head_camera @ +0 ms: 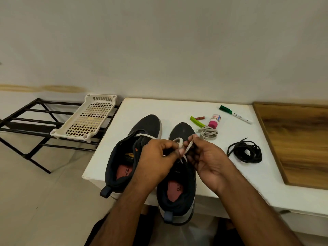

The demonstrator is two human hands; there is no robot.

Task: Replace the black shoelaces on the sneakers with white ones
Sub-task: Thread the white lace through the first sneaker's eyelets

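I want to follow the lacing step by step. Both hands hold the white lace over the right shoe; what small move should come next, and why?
Probably feed the lace end pinched by the right hand into the next eyelet of the right shoe. The left hand already holds the other end of the white lace, and the black laces lie removed on the table.

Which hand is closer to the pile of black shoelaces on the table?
Right. The right hand pinches a white lace just left of the black shoelaces; the left hand is farther left, beyond it.
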